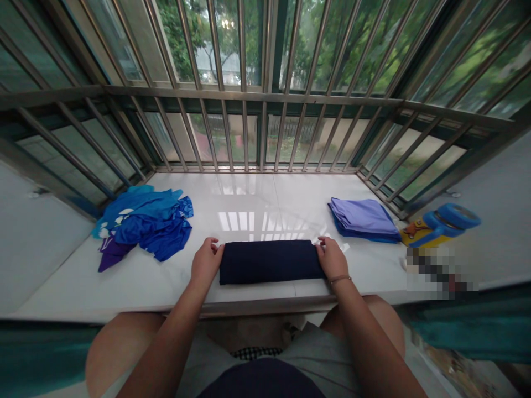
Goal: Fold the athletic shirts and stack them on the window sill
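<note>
A dark navy cloth (271,262), folded into a long flat rectangle, lies on the white ledge right in front of me. My left hand (207,258) is at its left end, thumb and fingers closed on the edge near the far corner. At the opposite end, my right hand (332,257) grips the far right corner in the same way, a thin bracelet on its wrist. Both hands rest low, close to the ledge surface. The underside of the cloth and some fingertips are hidden.
A crumpled heap of blue and purple clothes (145,224) lies to the left. On the right sits a stack of folded cloths (363,218), lilac on top. Beside it is a yellow container with a blue lid (443,224). Metal window bars (257,95) enclose the ledge's far side.
</note>
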A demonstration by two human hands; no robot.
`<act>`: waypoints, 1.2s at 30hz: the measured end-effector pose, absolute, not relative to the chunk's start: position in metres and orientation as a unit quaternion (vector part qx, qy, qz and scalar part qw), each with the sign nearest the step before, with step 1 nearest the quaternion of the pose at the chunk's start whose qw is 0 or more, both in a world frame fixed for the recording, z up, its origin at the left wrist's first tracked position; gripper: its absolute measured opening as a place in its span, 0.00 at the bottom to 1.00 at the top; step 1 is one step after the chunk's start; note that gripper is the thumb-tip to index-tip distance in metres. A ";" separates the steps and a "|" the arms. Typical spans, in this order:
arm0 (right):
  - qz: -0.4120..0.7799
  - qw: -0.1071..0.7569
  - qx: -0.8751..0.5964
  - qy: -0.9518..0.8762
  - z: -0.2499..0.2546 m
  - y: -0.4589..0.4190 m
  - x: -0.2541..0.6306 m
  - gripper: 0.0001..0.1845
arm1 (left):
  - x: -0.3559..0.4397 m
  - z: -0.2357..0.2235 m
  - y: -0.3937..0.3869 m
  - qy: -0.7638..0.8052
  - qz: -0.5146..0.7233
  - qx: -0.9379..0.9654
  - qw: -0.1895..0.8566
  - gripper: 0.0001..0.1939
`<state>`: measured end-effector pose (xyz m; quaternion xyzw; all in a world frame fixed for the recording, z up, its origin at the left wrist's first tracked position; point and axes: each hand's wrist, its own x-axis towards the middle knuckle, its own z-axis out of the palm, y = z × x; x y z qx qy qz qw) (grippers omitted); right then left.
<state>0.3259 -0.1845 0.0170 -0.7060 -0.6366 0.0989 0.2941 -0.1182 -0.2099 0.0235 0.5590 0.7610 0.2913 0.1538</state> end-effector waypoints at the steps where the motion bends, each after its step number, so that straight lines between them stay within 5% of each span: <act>1: 0.071 0.293 -0.701 -0.647 0.019 -0.186 0.325 0.17 | -0.116 0.026 -0.211 0.752 0.303 0.571 0.130 0.14; 5: -0.008 0.295 -0.645 -0.705 0.029 -0.202 0.306 0.21 | -0.098 0.034 -0.219 0.657 0.336 0.673 0.056 0.14; 10: 0.045 0.222 -0.570 -0.790 0.019 -0.222 0.271 0.27 | -0.075 0.015 -0.222 0.557 0.252 0.784 0.109 0.23; 19: -0.066 0.194 -0.738 -0.643 0.000 -0.249 0.277 0.40 | -0.107 -0.015 -0.218 0.632 0.236 0.734 0.073 0.27; 26: 0.092 0.166 -0.769 -0.611 0.007 -0.235 0.301 0.23 | -0.112 -0.011 -0.220 0.631 0.331 0.697 0.088 0.23; 32: 0.080 0.197 -0.793 -0.571 0.051 -0.219 0.348 0.20 | -0.114 -0.002 -0.224 0.622 0.406 0.649 0.164 0.17; 36: 0.012 0.254 -0.737 -0.626 0.090 -0.230 0.325 0.23 | -0.106 0.004 -0.229 0.569 0.457 0.548 0.410 0.25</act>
